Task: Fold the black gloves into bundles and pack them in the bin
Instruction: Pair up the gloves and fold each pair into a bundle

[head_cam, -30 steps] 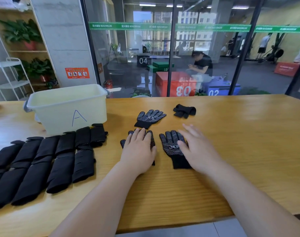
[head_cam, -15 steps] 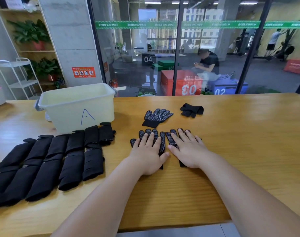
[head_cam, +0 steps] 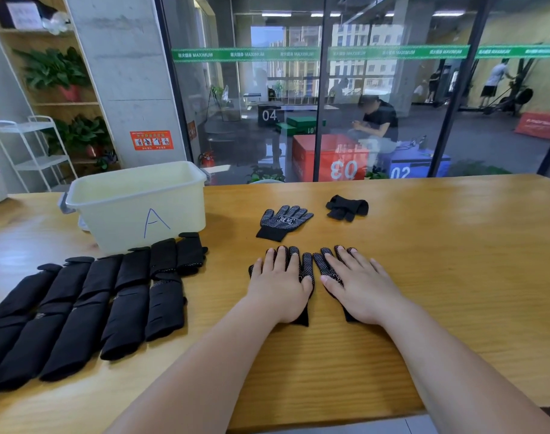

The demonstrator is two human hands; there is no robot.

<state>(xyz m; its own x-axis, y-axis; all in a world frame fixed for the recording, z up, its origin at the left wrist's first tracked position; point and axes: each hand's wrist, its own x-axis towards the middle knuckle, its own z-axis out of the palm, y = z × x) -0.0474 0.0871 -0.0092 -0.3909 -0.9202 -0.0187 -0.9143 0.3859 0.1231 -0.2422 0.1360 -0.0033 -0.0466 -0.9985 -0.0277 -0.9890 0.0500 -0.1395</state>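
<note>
Pressing flat on the wooden table (head_cam: 455, 277), the left hand (head_cam: 280, 286) and the right hand (head_cam: 358, 286) each cover one black glove, with fingers straight, slightly spread and gripping nothing. The left glove (head_cam: 306, 269) lies dotted side up, its fingertips pointing away from the person and its cuff showing at the heel of the hand. The right glove (head_cam: 321, 264) lies just beside it in the same orientation, and the inner edges of the two gloves nearly touch. A third glove (head_cam: 281, 222) lies flat just beyond the left hand, dotted side up, with a white printed label on its palm and its fingers angled away and to the right. A folded bundle (head_cam: 347, 208) sits to the right of the third glove, apart from it. The bin (head_cam: 135, 205), pale yellow and marked with a blue letter A, stands at the left rear of the table; its floor cannot be seen from this view. A stack of folded gloves (head_cam: 79, 308) lies in overlapping rows on the left side of the table, its far end just in front of the bin wall. Beyond the table edge is a glass wall (head_cam: 392, 89), with a seated person (head_cam: 377, 120) behind it.
</note>
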